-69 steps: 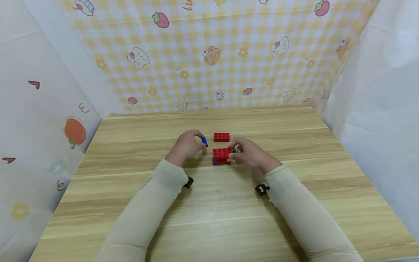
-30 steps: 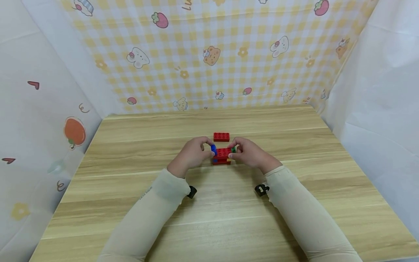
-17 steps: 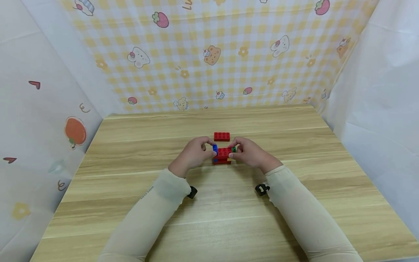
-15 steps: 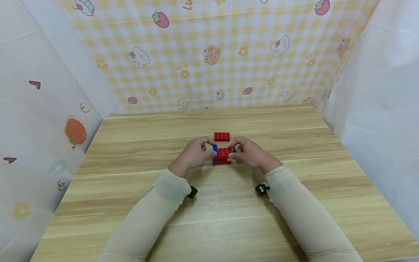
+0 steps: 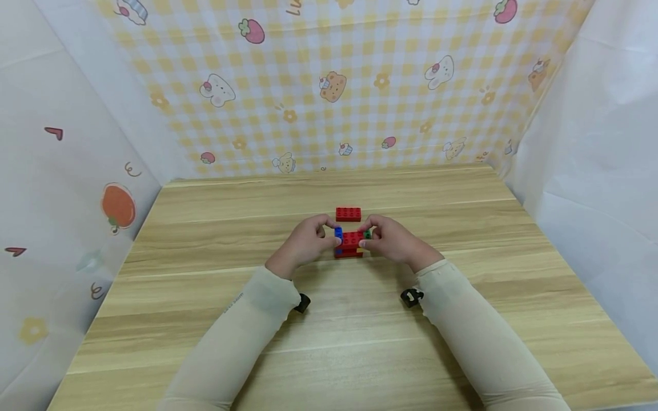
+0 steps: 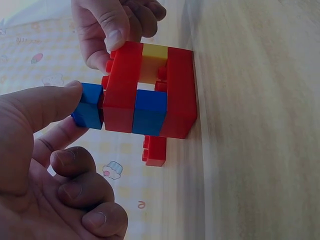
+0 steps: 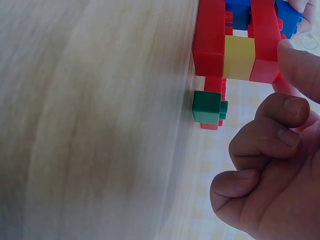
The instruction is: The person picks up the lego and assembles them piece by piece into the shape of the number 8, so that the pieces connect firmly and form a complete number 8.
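Note:
In front of me stands a stack of toy building bricks: a red brick point(image 6: 181, 95) at the bottom, a blue brick point(image 6: 150, 113) and a yellow brick point(image 7: 239, 57) as spaced supports, and a red brick point(image 5: 352, 239) across the top. My left hand point(image 5: 305, 242) pinches another blue brick point(image 6: 89, 106) between thumb and index finger over the top brick's left end. A thin gap with red studs shows between the two in the left wrist view. My right hand point(image 5: 393, 242) grips the top red brick's right end, its other fingers loosely curled.
A loose red brick point(image 5: 348, 214) lies on the wooden table point(image 5: 329, 354) behind the stack. A green brick point(image 7: 206, 107) sits just behind the stack's right end, partly hidden by my right hand in the head view. A patterned cloth point(image 5: 308, 85) hangs behind the table.
My left hand has brought the blue brick rightward, from beside the stack to over the top red brick's left end, then shifted it slightly. My right hand has kept its place.

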Available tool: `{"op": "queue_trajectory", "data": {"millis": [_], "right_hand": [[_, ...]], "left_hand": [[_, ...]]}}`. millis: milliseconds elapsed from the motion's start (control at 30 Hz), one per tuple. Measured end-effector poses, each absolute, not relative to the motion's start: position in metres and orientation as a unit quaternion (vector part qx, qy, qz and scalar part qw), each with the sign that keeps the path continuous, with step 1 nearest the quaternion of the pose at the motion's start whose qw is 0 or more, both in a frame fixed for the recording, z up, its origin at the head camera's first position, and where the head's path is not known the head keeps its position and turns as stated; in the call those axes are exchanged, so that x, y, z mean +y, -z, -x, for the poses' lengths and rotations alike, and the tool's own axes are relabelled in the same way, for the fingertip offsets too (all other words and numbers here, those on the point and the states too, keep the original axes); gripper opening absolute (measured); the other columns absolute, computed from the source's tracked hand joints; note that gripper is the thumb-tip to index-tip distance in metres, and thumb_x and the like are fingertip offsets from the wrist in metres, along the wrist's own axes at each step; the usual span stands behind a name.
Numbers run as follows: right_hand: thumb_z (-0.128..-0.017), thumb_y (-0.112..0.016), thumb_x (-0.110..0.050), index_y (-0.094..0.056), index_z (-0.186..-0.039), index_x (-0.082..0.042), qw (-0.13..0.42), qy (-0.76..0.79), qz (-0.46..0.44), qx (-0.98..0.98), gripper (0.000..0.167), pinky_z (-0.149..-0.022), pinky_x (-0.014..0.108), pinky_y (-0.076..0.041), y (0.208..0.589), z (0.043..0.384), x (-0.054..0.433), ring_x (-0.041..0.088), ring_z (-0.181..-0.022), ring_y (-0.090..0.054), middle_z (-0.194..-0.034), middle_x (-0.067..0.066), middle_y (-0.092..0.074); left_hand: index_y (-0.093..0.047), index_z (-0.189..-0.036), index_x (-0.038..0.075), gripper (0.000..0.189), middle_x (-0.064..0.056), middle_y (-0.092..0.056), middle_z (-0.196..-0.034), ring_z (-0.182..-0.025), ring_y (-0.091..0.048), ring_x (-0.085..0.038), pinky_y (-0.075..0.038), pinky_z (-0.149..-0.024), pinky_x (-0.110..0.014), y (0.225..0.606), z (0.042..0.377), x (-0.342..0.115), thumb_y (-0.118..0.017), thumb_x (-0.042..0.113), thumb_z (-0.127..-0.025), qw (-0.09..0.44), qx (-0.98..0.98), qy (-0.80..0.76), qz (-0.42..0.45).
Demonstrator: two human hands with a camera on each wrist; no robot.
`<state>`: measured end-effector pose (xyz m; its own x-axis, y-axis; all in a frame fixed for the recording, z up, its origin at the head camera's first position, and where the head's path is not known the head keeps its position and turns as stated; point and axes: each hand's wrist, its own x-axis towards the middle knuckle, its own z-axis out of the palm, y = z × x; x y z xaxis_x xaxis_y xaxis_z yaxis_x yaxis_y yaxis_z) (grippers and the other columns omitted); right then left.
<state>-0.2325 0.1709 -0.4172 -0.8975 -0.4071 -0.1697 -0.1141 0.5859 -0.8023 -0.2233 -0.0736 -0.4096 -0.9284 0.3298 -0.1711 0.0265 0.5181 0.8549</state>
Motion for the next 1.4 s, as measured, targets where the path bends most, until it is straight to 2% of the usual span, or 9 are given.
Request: {"op": "queue_trajectory", "data": {"millis": [700, 867, 1400], "right_hand": [[-0.101, -0.073, -0.016, -0.064, -0.123, -0.012, 0.181, 0.446, 0.133, 0.866, 0.024, -0.059, 0.029, -0.041, 0.411, 0.229, 0.171, 0.017, -0.062, -0.045, -0.070, 0.002, -0.048], [-0.101, -0.073, -0.016, -0.063, -0.123, -0.012, 0.188, 0.449, 0.125, 0.865, 0.024, -0.061, 0.030, -0.041, 0.413, 0.226, 0.172, 0.017, -0.063, -0.044, -0.070, 0.002, -0.048], [-0.100, -0.074, -0.017, -0.065, -0.121, -0.013, 0.174, 0.438, 0.128, 0.872, 0.023, -0.059, 0.029, -0.040, 0.415, 0.221, 0.170, 0.016, -0.061, -0.044, -0.070, 0.002, -0.048]], "left_hand": [[-0.069, -0.127, 0.019, 0.029, 0.002, -0.039, -0.066, -0.053, -0.036, -0.016, -0.033, -0.052, -0.029, 0.409, 0.221, -0.076, -0.074, 0.025, -0.100, 0.151, 0.859, -0.477, -0.113], [-0.068, -0.130, 0.016, 0.032, 0.001, -0.039, -0.067, -0.054, -0.035, -0.017, -0.032, -0.050, -0.029, 0.410, 0.217, -0.076, -0.074, 0.026, -0.100, 0.155, 0.857, -0.480, -0.110], [-0.069, -0.130, 0.016, 0.032, 0.002, -0.040, -0.065, -0.052, -0.034, -0.017, -0.032, -0.051, -0.030, 0.413, 0.212, -0.077, -0.074, 0.025, -0.100, 0.147, 0.852, -0.488, -0.118]]}}
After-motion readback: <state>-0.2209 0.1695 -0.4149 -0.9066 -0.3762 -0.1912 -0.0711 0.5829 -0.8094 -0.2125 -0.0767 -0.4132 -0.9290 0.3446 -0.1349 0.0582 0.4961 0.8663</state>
